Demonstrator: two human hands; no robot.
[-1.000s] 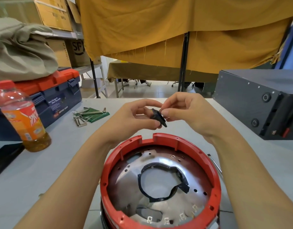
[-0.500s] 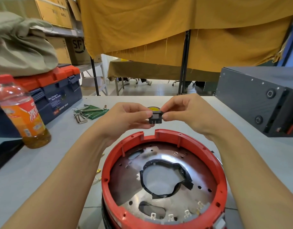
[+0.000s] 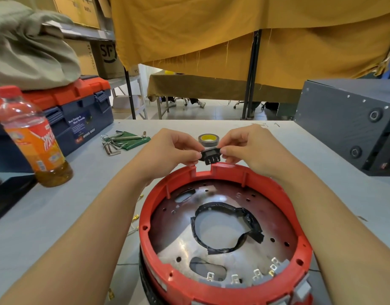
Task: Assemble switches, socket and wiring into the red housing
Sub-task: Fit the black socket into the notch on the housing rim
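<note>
socket (image 3: 210, 156), black, one count, metal prongs facing the camera, is held just above the notch in the far rim of the red housing (image 3: 225, 285). left hand (image 3: 170, 149) pinches its left end, right hand (image 3: 249, 146) pinches its right end. housing sits at the bench's (image 3: 79, 208) near edge; inside lie one metal plate (image 3: 222, 245) with a black-taped opening and four metal terminals (image 3: 244, 276) along the near wall. one tape roll (image 3: 207, 139) lies behind the hands. one bottle (image 3: 33, 139) and one toolbox (image 3: 64, 115) stand at the left edge, hex keys (image 3: 121, 140) beside them.
</note>
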